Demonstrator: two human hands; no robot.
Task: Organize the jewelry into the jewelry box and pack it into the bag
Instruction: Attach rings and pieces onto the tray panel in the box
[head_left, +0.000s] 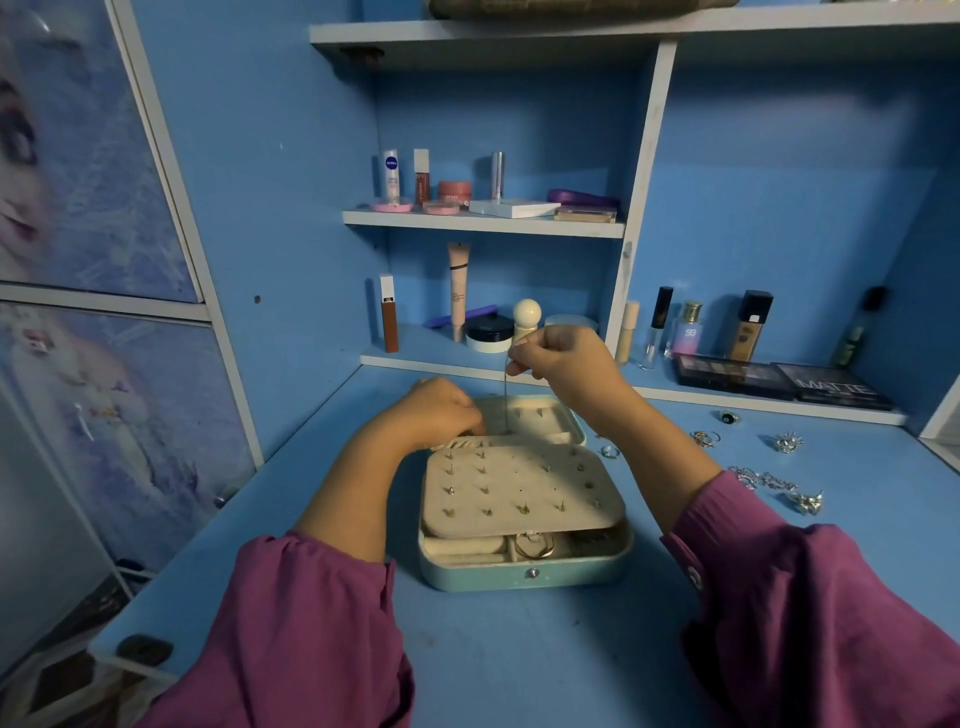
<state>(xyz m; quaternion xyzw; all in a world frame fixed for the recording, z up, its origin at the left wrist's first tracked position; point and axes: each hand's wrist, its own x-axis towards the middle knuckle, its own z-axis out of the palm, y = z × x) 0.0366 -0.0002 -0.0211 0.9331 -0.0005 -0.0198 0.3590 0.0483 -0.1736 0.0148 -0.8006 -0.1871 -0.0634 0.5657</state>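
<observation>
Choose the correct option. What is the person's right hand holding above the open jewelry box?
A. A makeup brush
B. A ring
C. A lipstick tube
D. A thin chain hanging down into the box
D: the right hand pinches a thin chain that hangs straight down into the far half of the jewelry box.

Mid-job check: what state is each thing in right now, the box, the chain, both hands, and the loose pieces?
Jewelry box: open, flat on the desk.
Earring panel: lying over the tray, studs pinned in.
Chain: hanging from the right hand into the lid.
Right hand: raised, pinching the chain.
Left hand: fingers curled at the lid's edge.
Loose rings: still on the desk.
</observation>
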